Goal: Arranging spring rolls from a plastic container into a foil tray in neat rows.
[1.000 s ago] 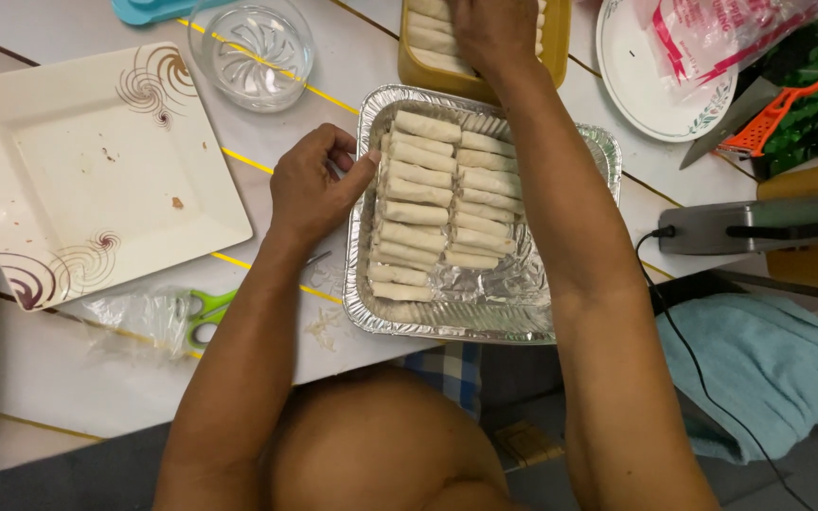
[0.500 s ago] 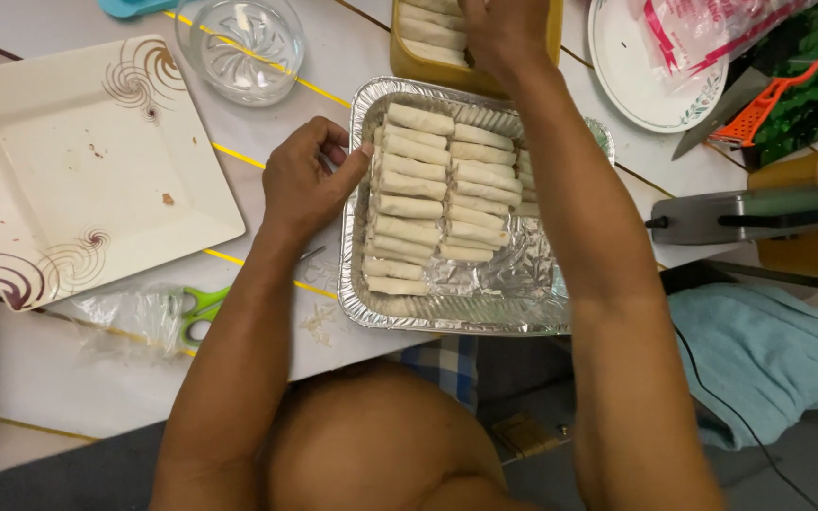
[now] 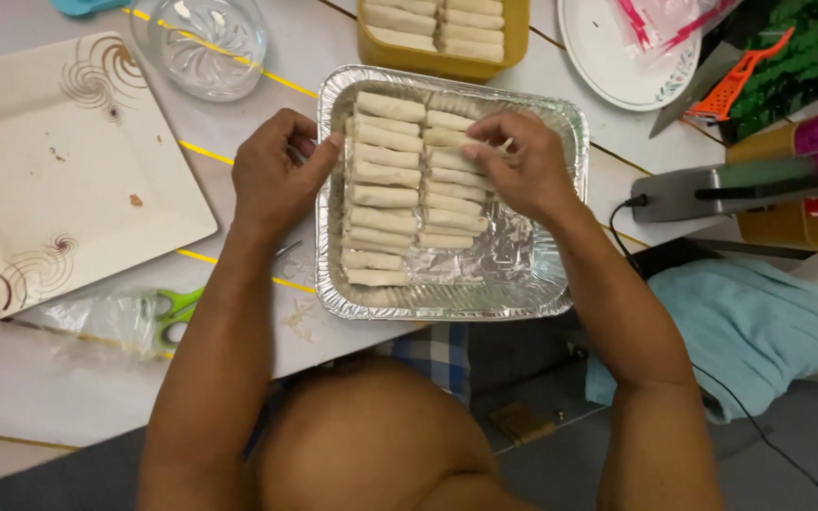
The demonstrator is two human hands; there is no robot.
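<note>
head view looks down on a foil tray sitting at the near edge of a white table, with two columns of pale rolls laid side by side in it. the left hand rests on the tray's left rim, fingers curled loosely and the thumb pressed against the end of a roll in the left column; it grips nothing. the right hand sits over the right column, its fingertips pinched on a single roll near the top of that column. beyond the tray stands a yellow container holding more rolls. left of the tray lie a square white plate, a clear glass bowl and green-handled scissors under a clear plastic bag. a blue cloth lies to the right.
</note>
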